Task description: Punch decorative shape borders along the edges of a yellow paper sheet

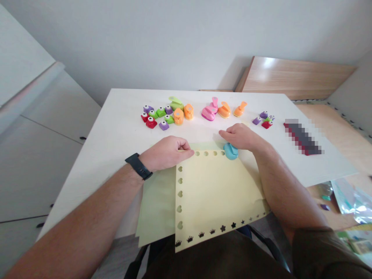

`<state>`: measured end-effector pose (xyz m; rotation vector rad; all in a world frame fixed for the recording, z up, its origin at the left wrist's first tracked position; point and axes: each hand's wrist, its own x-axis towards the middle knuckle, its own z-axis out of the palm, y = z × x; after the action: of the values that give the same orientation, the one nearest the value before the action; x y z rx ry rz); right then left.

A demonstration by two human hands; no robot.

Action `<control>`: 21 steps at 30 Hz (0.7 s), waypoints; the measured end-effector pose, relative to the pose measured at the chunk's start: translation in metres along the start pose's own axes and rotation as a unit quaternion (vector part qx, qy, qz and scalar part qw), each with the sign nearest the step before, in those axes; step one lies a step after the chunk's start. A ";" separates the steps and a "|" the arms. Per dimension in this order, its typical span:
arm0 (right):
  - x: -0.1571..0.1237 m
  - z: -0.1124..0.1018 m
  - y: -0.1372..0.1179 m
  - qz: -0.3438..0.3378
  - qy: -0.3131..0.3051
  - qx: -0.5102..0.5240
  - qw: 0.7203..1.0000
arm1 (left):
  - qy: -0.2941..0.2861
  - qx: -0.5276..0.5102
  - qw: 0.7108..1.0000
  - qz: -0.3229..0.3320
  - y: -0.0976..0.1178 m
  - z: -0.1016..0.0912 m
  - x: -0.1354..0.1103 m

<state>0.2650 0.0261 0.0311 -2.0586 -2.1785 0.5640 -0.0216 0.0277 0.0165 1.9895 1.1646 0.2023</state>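
A pale yellow sheet of paper (217, 186) lies in front of me, its near edge hanging past the table. Cut-out hearts run down its left side, crowns, flowers and stars along the near edge, and more holes along the far edge. My left hand (171, 153) pinches the sheet's far left corner between thumb and fingers. At the far edge, a blue craft punch (231, 152) sits over the paper. My right hand (240, 136) is closed around the back of this punch, its thumb pointing left. Greenish sheets (158, 201) lie underneath.
Several small punches (151, 123) in red, green and purple stand at the back left, beside orange punches (178, 116). Pink punches (209, 112) are at the back middle. More small punches (266, 124) and a blurred dark red item (302, 137) lie right.
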 end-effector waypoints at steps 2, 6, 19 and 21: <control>0.001 0.000 0.001 -0.009 -0.002 0.001 1.000 | -0.001 0.001 1.000 0.002 -0.001 0.000 0.000; 0.001 0.000 0.003 -0.014 -0.002 0.006 1.000 | 0.000 0.005 1.000 0.001 -0.001 0.001 0.001; 0.001 0.000 0.002 -0.005 -0.006 0.020 1.000 | 0.000 0.006 1.000 0.002 0.001 0.000 0.000; 0.001 0.000 0.001 -0.010 -0.009 0.023 1.000 | 0.000 0.006 1.000 0.002 0.002 0.000 -0.001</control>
<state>0.2663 0.0272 0.0306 -2.0140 -2.1729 0.6281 -0.0211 0.0269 0.0182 2.0024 1.1635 0.1979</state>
